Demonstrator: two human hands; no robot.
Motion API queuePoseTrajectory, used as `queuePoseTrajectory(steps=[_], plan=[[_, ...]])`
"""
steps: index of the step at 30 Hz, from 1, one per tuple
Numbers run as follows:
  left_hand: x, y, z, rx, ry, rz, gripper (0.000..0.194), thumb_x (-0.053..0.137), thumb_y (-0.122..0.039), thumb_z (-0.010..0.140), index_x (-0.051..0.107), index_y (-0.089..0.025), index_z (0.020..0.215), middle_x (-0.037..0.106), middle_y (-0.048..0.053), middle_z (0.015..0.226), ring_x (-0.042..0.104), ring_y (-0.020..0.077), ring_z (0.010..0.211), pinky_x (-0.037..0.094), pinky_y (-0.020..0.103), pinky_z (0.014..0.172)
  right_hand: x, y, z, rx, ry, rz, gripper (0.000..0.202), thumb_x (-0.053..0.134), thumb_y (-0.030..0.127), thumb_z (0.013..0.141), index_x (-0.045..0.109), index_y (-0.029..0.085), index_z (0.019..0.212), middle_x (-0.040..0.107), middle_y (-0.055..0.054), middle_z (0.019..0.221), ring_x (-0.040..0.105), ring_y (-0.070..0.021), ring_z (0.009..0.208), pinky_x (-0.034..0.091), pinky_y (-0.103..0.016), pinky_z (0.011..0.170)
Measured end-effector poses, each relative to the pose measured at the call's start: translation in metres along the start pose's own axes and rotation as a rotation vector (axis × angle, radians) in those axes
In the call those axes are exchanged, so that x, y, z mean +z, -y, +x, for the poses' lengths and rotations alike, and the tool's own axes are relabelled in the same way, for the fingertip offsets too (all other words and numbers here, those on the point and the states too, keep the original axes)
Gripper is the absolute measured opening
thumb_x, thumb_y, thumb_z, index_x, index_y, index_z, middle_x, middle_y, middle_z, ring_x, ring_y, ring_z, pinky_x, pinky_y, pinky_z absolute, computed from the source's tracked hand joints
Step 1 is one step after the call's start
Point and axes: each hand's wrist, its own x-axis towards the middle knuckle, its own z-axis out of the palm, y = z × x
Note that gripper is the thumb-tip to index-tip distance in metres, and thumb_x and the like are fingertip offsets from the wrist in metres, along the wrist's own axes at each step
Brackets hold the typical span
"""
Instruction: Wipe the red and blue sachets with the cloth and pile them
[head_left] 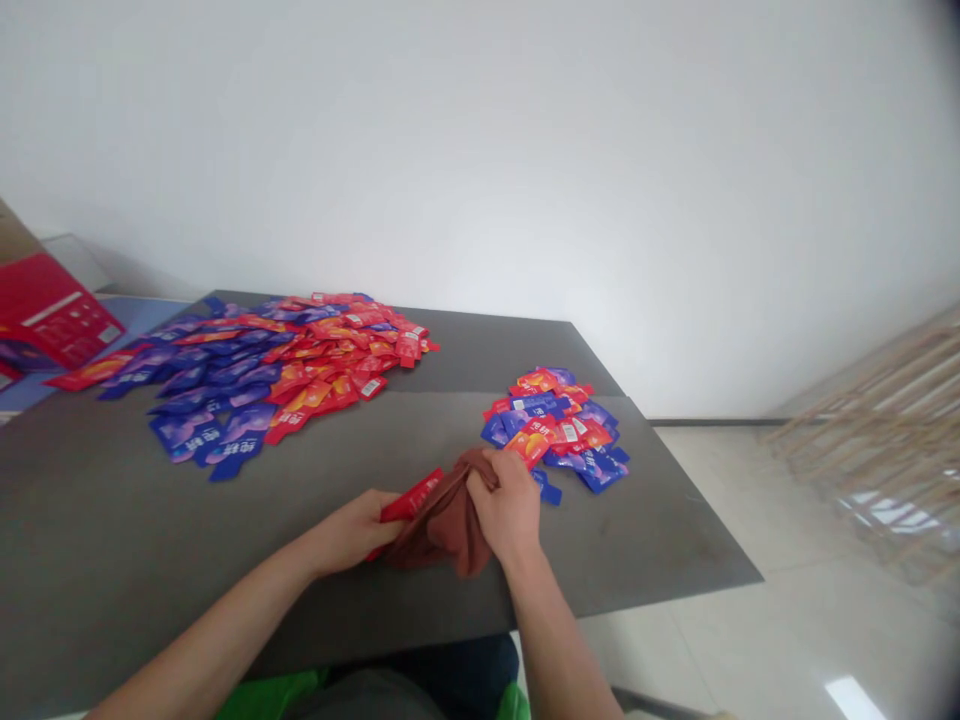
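My left hand [364,528] is closed on a red packet [412,499] near the front of the dark grey table. Against that packet lies a crumpled brown cloth [454,527], bunched in the grip of my right hand [511,505]. The cloth covers part of the packet's right side. Just beyond my right hand lies a small pile of red and blue packets [566,430]. Farther off to the left spreads a larger heap of the same red and blue packets [247,360].
A red box [56,310] stands at the left edge, by a blue surface. A white wall [480,150] rises behind the table [337,620]. The table's right edge drops to a pale tiled floor [720,500]. Blurred wooden slats [885,430] are at the far right.
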Motion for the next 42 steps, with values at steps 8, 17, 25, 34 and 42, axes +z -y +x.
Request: queuePoseTrajectory(steps=[8,17,25,34,42], plan=[[-0.005,0.012,0.005,0.062,-0.076,-0.140,0.027,0.069,-0.039,0.080,0.074,-0.014,0.090,0.077,0.006,0.094,0.066,0.0256,0.090,0.053,0.032,0.081,0.022,0.039,-0.027,-0.348,0.392,0.052,0.022,0.061,0.021,0.087,0.069,0.030,0.106,0.068,0.000,0.103,0.063,-0.0159,0.094,0.047,-0.026,0.082],[-0.004,0.016,-0.007,0.039,-0.062,-0.091,0.019,0.063,-0.032,0.082,0.073,-0.016,0.087,0.072,0.000,0.078,0.062,0.0183,0.070,0.049,0.026,0.067,-0.010,0.034,-0.009,-0.153,0.053,0.112,0.021,0.058,0.017,0.083,0.068,0.023,0.100,0.065,-0.002,0.094,0.060,-0.0160,0.087,0.046,-0.026,0.079],[-0.006,0.006,-0.001,0.037,-0.105,-0.064,0.024,0.062,-0.034,0.082,0.074,-0.016,0.092,0.074,0.002,0.081,0.065,0.0222,0.078,0.053,0.030,0.074,0.022,0.021,0.015,-0.060,0.302,-0.154,0.017,0.059,0.021,0.088,0.069,0.025,0.101,0.065,-0.002,0.097,0.061,-0.0158,0.087,0.043,-0.025,0.075],[-0.004,0.016,-0.005,0.094,-0.037,-0.157,0.019,0.066,-0.033,0.082,0.074,-0.016,0.087,0.075,0.003,0.087,0.065,0.0225,0.083,0.052,0.030,0.078,-0.006,0.056,-0.014,-0.327,0.378,0.150,0.014,0.062,0.019,0.081,0.067,0.027,0.091,0.064,0.003,0.092,0.060,-0.0130,0.083,0.043,-0.023,0.071],[-0.007,0.015,-0.005,0.053,-0.056,-0.083,0.012,0.058,-0.020,0.077,0.069,-0.017,0.078,0.068,-0.001,0.072,0.058,0.0162,0.066,0.045,0.024,0.064,-0.004,0.016,0.019,-0.003,0.103,-0.101,0.018,0.056,0.019,0.088,0.068,0.022,0.100,0.063,-0.003,0.093,0.059,-0.0172,0.084,0.044,-0.028,0.075]])
